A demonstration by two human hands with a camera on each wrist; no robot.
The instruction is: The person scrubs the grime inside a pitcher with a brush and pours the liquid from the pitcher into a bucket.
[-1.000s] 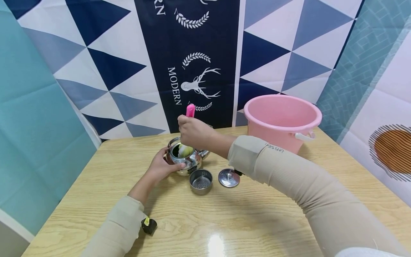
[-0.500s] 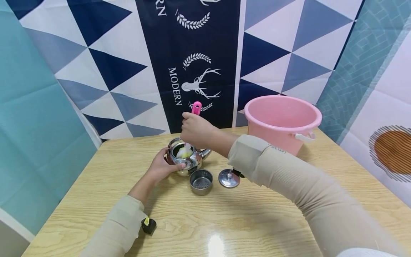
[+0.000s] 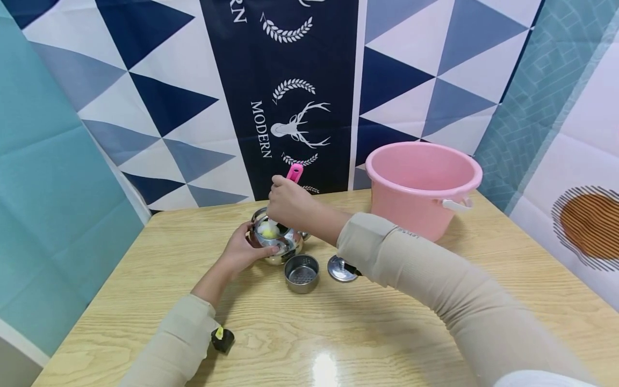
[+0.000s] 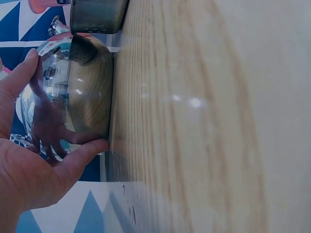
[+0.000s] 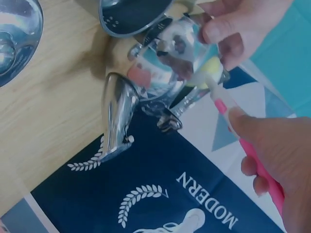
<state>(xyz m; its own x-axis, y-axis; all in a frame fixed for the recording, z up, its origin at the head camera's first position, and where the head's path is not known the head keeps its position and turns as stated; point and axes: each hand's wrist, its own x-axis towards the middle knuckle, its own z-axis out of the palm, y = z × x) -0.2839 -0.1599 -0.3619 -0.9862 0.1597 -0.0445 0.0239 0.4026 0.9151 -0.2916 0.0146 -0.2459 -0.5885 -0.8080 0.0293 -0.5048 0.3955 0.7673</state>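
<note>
A shiny steel teapot stands with its top uncovered on the wooden table. My left hand grips its round belly from the left, thumb across the near side. In my right hand is a cleaning brush with a pink handle, held at a slant above the pot. The white and yellow brush head sits inside the pot's mouth. In the right wrist view the thumb lies along the brush's handle, and the spout points away from the left hand.
Right in front of the teapot sits a perforated steel strainer basket. The pot's round lid lies to its right, partly covered by the right wrist's black device. A pink bucket stands at the back right, near the patterned wall cloth.
The brush head has shifted about within the teapot's mouth and is now further left. The right hand moved slightly right, then back left and down. The left hand keeps its place on the pot.
</note>
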